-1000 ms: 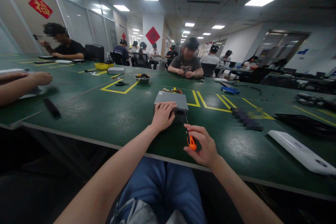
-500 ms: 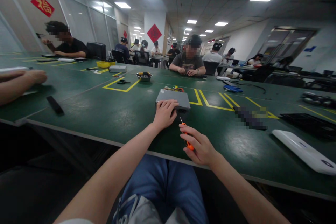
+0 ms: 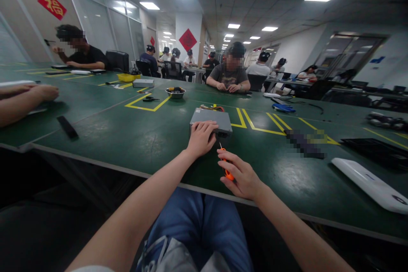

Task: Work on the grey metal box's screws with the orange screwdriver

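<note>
A grey metal computer power supply (image 3: pixel 212 117) lies on the green table in front of me, with coloured wires at its far side. My left hand (image 3: pixel 202 136) grips its near edge, fingers across the top and thumb at the front face. In my right hand (image 3: pixel 240 172) is a screwdriver (image 3: pixel 228 172) with an orange handle, held between thumb and fingers. Its thin shaft points up toward the front face of the power supply, near the socket. Whether the tip touches the case I cannot tell.
A metal bowl (image 3: pixel 175 92) with tools stands beyond the power supply, and a black tool (image 3: pixel 150 99) lies near it. To the right are a white casing (image 3: pixel 369 185) and a black tray (image 3: pixel 376 151). A black bar (image 3: pixel 67 127) lies left, near another person's hands (image 3: pixel 43 93).
The fingers of my right hand have shifted slightly around the screwdriver handle. My left hand has stayed in place on the power supply.
</note>
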The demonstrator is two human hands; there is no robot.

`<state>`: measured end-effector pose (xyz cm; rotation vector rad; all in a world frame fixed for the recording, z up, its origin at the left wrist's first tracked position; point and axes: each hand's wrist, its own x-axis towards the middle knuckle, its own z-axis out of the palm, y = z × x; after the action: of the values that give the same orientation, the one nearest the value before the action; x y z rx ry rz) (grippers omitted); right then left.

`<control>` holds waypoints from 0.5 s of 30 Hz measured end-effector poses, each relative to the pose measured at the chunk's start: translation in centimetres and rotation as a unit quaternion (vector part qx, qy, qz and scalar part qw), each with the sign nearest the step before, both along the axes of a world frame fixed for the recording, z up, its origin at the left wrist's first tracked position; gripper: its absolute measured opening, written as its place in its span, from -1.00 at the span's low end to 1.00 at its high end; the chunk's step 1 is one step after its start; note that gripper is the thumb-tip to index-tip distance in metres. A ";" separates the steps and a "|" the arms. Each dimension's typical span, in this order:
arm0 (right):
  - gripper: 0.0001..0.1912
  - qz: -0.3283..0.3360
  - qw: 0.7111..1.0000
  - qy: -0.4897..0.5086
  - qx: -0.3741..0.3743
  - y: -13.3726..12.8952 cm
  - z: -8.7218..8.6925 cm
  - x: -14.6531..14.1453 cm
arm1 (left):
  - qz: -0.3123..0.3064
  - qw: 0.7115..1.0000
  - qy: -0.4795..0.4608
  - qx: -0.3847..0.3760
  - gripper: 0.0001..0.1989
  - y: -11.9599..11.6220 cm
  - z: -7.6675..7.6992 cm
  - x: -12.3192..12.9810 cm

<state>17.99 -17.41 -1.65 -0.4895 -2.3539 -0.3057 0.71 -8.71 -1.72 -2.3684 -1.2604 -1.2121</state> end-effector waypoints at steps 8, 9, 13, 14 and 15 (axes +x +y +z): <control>-0.68 -0.006 0.998 -0.045 0.053 0.1 0.4 -0.7 | -0.010 0.997 0.050 0.049 -0.71 0.5 -0.5 -0.1; -0.67 -0.002 0.998 -0.043 0.053 0.2 0.6 -0.9 | -0.014 0.997 0.053 0.061 -0.77 0.7 -0.6 -0.2; -0.64 0.017 0.999 -0.006 0.034 0.9 1.5 -1.4 | -0.040 0.993 0.052 0.094 -0.85 1.3 -0.9 -0.3; -0.62 0.023 0.999 0.003 0.027 1.0 1.6 -1.4 | -0.047 0.993 0.052 0.099 -0.84 1.4 -0.9 -0.3; -0.60 0.029 0.999 0.009 0.020 1.1 1.7 -1.2 | -0.054 0.992 0.053 0.102 -0.84 1.4 -0.9 -0.3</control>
<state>16.74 -16.26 0.08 -0.4017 -2.3347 -0.3194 0.40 -7.26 -2.57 -2.3415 -0.9398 -1.1649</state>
